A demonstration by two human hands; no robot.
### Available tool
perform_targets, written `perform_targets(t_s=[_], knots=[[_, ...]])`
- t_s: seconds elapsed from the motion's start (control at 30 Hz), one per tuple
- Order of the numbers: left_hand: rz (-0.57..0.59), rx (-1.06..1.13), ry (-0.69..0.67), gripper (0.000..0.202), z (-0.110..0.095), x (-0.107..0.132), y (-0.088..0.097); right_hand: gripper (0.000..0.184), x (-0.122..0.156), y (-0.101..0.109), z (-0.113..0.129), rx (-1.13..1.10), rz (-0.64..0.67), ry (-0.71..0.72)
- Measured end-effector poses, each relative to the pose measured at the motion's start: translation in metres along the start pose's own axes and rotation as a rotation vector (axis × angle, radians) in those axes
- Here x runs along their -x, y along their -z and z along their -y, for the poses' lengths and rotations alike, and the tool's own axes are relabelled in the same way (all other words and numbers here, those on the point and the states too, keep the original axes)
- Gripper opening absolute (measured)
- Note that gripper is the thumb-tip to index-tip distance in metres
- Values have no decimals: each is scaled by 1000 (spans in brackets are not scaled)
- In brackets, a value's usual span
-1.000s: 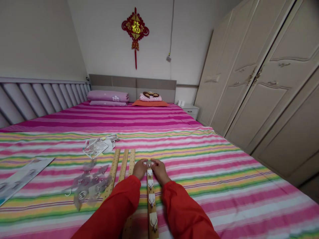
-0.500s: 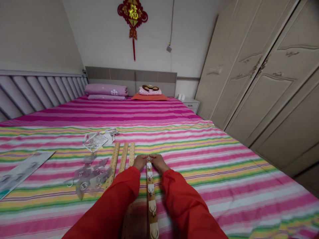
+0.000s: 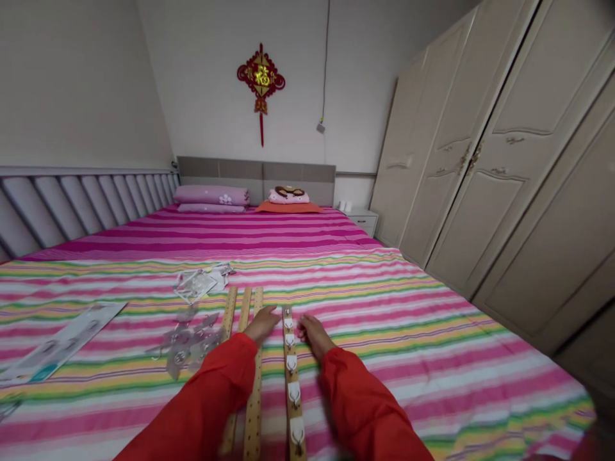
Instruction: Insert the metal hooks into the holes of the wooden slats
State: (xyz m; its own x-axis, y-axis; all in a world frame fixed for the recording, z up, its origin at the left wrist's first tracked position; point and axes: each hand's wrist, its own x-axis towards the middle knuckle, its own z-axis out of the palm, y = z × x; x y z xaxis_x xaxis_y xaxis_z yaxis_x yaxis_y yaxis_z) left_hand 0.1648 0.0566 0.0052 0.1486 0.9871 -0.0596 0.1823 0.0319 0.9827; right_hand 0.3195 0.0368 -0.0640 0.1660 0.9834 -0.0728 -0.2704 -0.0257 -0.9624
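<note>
A wooden strip with several white hooks fixed along it lies lengthwise on the striped cloth. At its far end sits a small clear hook. Left of that end is my left hand, open and apart from the strip, over the tips of other wood. My right hand is just right of the strip, fingers loosely bent and apart, holding nothing I can see. Three perforated wooden strips lie to the left, partly hidden by my left arm.
Clear adhesive hooks lie in a loose heap on the left. Beyond them are opened plastic packets. A long flat package rests farther left. Folded bedding lies by the headboard; wardrobes stand on the right.
Both hands have let go of the far end of the hooked strip and moved apart, one to each side. The clear hook there is now uncovered. The view has tilted up.
</note>
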Motion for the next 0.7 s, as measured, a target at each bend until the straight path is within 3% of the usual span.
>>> perform_targets(t_s=[0.2,0.3,0.37,0.43,0.53,0.63,0.7], knots=[[11,83,-33,54,-30,100,38,30,77,20,10,-76,-68,-50],[-106,69,-86,51,-22,145,67,37,131,32,6,-165,-99,-31],[-278,64,-88,50,-6,163,88,38,168,38,-4,-151,-101,-24],[-449,60,-93,50,16,170,107,39,201,40,-22,-152,-106,-29],[-725,84,-102,48,48,167,129,50,235,39,-53,-181,-97,-151],[-984,30,-59,47,73,158,143,58,250,34,-76,-201,28,-225],[-1061,-19,4,45,86,152,149,56,253,31,-82,-206,88,-214]])
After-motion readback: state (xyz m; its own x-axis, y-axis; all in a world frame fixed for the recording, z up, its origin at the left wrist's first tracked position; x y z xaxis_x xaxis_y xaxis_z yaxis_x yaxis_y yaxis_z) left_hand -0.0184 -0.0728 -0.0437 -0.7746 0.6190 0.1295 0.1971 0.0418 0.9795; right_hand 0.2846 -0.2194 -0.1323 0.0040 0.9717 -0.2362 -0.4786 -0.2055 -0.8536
